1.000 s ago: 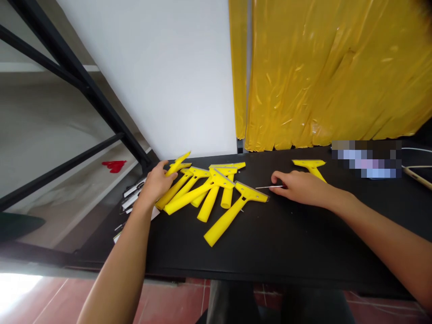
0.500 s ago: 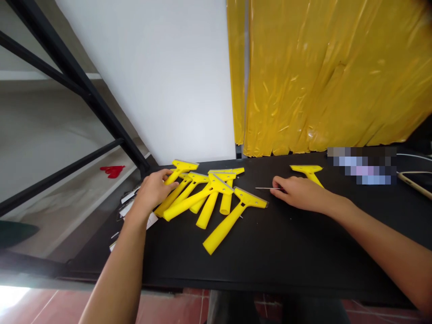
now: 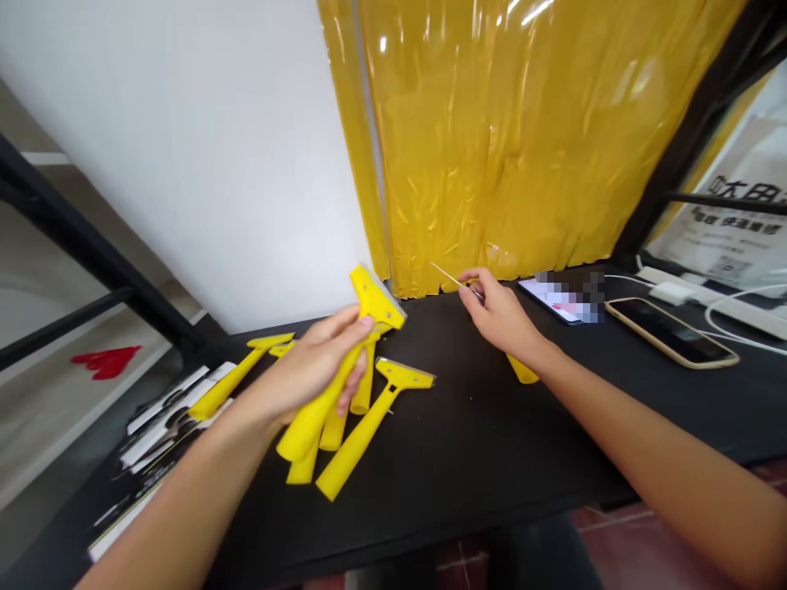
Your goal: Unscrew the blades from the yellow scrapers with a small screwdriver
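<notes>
A black table [image 3: 455, 459] stands before a white panel [image 3: 215, 147] and yellow plastic sheeting [image 3: 492, 147]. The view has swung right since half a second ago, so a white bag [image 3: 738, 205] and a power strip [image 3: 725, 305] have come in at the far right, and the tan-edged phone [image 3: 673, 332] shows whole.

The left hand [image 3: 325, 352], then at the left side of the pile, is now over its middle. Its fingers are wrapped around a yellow scraper [image 3: 372, 303], blade end pointing far and handle near. Other scrapers [image 3: 362, 389] lie beneath, partly hidden by the hand, with a single scraper [image 3: 367, 426] just right of them, as before. Another scraper [image 3: 230, 381] now shows at the left, lying over packages [image 3: 166, 414].

The right hand [image 3: 495, 307] keeps a thin metal tool [image 3: 448, 274] clasped in its fingers; the shaft, level earlier, now slants up leftward. The forearm covers most of one more scraper [image 3: 521, 369], leaving only its handle end visible.
</notes>
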### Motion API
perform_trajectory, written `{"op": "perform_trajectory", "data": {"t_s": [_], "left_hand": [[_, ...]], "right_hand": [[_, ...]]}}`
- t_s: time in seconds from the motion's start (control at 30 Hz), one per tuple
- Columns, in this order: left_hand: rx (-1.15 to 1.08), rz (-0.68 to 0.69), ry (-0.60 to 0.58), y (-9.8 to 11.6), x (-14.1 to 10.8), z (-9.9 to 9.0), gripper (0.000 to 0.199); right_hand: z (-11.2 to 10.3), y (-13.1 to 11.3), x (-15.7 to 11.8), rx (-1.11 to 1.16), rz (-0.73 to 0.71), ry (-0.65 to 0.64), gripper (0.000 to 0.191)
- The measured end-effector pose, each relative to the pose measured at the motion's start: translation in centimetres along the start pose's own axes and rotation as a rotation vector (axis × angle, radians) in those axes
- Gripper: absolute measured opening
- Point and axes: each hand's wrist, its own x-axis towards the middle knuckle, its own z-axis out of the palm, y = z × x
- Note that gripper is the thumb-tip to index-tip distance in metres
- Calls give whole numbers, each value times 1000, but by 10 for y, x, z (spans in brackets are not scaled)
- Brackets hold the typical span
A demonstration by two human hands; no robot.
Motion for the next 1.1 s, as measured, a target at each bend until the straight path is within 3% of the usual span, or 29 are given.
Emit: {"op": "perform_trajectory", "data": {"t_s": [0.13,0.27,0.57,0.9,1.1], "left_hand": [[-252,-169,-163,-15,13,42,15],[-367,-251,-242,-40,17,63,14],[-398,-222,91,-55,38,40,19],[-427,-237,296,-64,44,28,21],[-451,-169,394,-69,40,27,16]], "right_hand": [[1,-1,2,278,22,133,18],[2,-4,2,422,81,60,20],[6,-5,-3,481,113,-77,19],[9,3,-3,421,124,-132,18],[10,2,-6,357,82,-168,16]]}}
